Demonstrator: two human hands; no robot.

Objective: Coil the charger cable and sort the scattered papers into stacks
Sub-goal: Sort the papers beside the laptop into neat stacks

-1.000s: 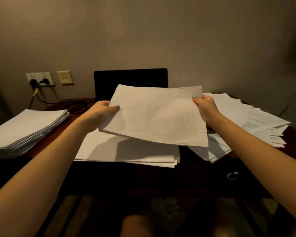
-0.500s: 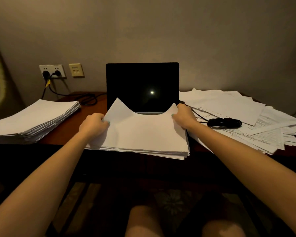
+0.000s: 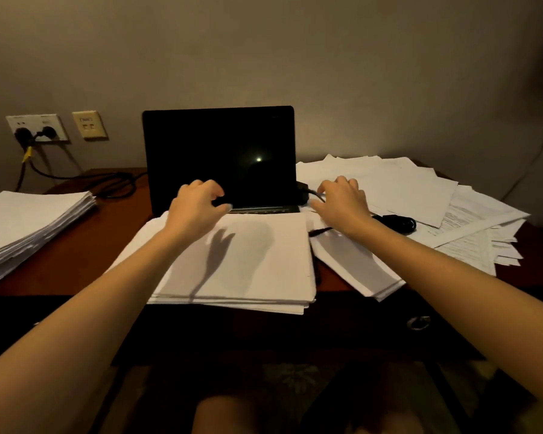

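Observation:
A stack of white papers (image 3: pixel 248 264) lies in front of the laptop, at the desk's near edge. My left hand (image 3: pixel 195 208) hovers above its far left part with loosely curled fingers and holds nothing. My right hand (image 3: pixel 342 202) hovers just right of the laptop, fingers spread and empty, over the scattered papers (image 3: pixel 420 195) on the right. A black coiled charger cable (image 3: pixel 395 222) lies on those papers, just right of my right wrist. A tall neat stack (image 3: pixel 29 227) sits at the far left.
An open laptop (image 3: pixel 220 158) with a dark screen stands at the back centre of the brown desk (image 3: pixel 88 242). A black adapter (image 3: pixel 303 191) sits at its right side. Wall sockets (image 3: pixel 36 128) with plugs and black cords (image 3: pixel 113 183) are at the back left.
The sheets I held in both hands have been laid on the middle stack and let go. Both hands have lifted off it and moved forward, the right one toward the scattered papers.

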